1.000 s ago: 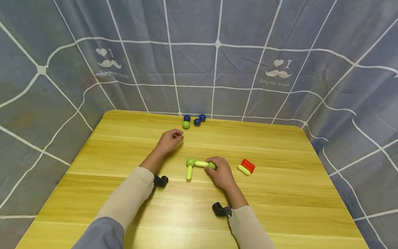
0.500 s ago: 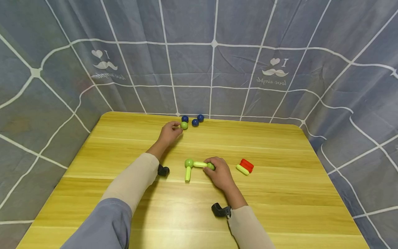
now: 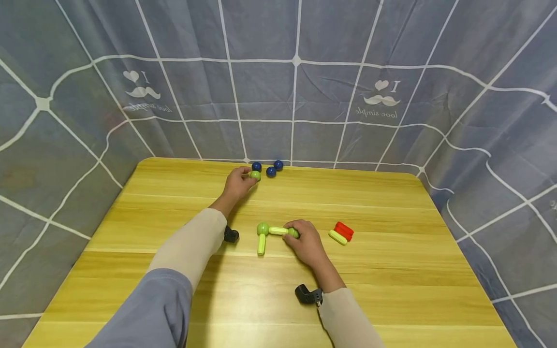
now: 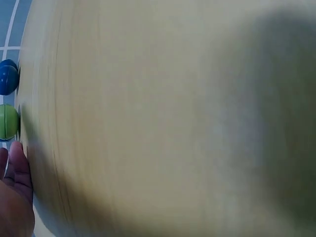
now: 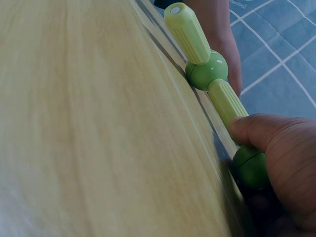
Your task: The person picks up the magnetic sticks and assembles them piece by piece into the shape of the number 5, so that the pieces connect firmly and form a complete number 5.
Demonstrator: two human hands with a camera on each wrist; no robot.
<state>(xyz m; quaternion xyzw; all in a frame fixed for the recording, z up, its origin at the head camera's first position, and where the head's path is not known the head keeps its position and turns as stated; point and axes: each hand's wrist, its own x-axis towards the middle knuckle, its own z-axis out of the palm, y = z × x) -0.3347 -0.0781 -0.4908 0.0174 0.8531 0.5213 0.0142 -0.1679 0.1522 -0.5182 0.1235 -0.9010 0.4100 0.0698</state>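
Note:
My left hand [image 3: 237,183] is at the table's far side, finger and thumb around a loose green ball [image 3: 255,175]. In the left wrist view that ball [image 4: 7,122] shows right at the fingertips. My right hand [image 3: 306,243] pinches one end of a joined piece, at a green ball [image 5: 251,168] and a ribbed light-green building stick [image 5: 227,105]. That stick runs left to a second green ball [image 3: 263,228], from which another light-green stick [image 3: 261,245] points toward me. The free stick's end shows a small metal disc in the right wrist view.
Several blue balls, among them a front one [image 3: 271,172], lie by the far table edge close to the left hand. Right of the right hand lie red sticks [image 3: 344,231] beside a light-green stick [image 3: 337,237]. A grey-blue curtain [image 3: 261,96] surrounds the wooden table [image 3: 383,290].
My left hand has moved forward to the loose green ball and closed its finger and thumb around it. The right hand stays on the joined piece. The head view has shifted slightly.

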